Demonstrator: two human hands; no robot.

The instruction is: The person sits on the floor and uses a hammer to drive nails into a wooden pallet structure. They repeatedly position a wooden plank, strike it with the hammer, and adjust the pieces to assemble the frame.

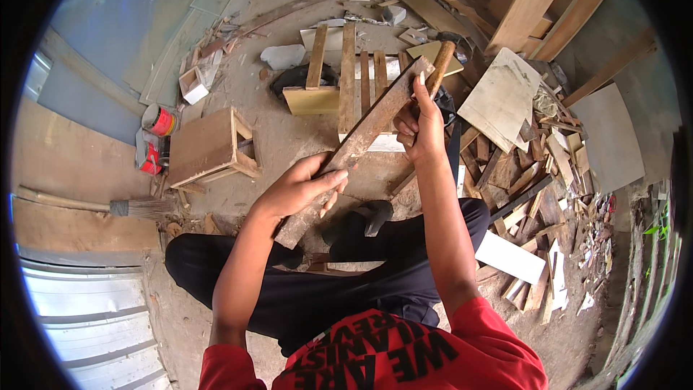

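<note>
Head view: the left hand (299,186) has its grip closed around the lower part of a long, flat, weathered brown wooden plank (361,137), held slanted above the lap; the right hand (421,124) has its grip closed on a round wooden tool handle (441,63) touching the plank's upper end; a small square plywood stool (209,146) stands on the dusty floor (289,130) to the left; a pale slatted wooden frame (350,76) lies beyond; splintered offcuts (534,166) lie heaped right.

A weathered grey-brown plank (354,146), a red tin (159,120), black trousers (346,282), and a red shirt (390,354) with black lettering.
</note>
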